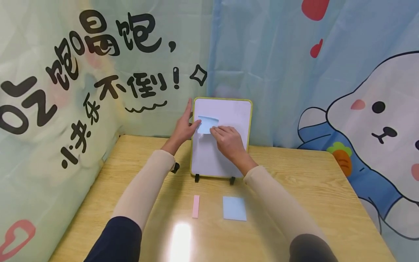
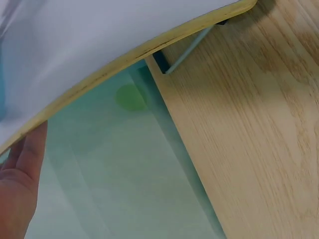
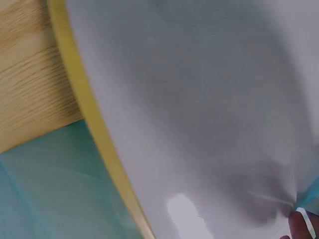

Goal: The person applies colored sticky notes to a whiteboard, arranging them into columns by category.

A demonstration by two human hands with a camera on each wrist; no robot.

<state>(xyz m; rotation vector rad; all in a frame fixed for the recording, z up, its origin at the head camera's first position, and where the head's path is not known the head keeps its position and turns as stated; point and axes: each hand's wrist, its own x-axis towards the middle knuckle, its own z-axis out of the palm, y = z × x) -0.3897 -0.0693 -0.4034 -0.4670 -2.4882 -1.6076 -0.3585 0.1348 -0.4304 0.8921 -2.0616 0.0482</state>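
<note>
A whiteboard (image 1: 212, 156) with a yellow rim stands upright on small black feet. On its upper left part is a blue sticky note (image 1: 206, 125), its top edge curling slightly away from the board. My left hand (image 1: 184, 128) grips the board's left edge, the thumb in front by the note and the other fingers (image 2: 31, 149) behind the rim. With its fingertips, my right hand (image 1: 229, 142) pinches the note at its lower right corner. Only a sliver of those fingers (image 3: 300, 226) shows in the right wrist view, beside the blue corner.
On the wooden table (image 1: 278, 203) before the board lie a narrow pink strip of sticky notes (image 1: 195, 206) and a blue sticky note pad (image 1: 234, 208). Printed curtains (image 1: 255, 54) hang close behind and to the left of the table.
</note>
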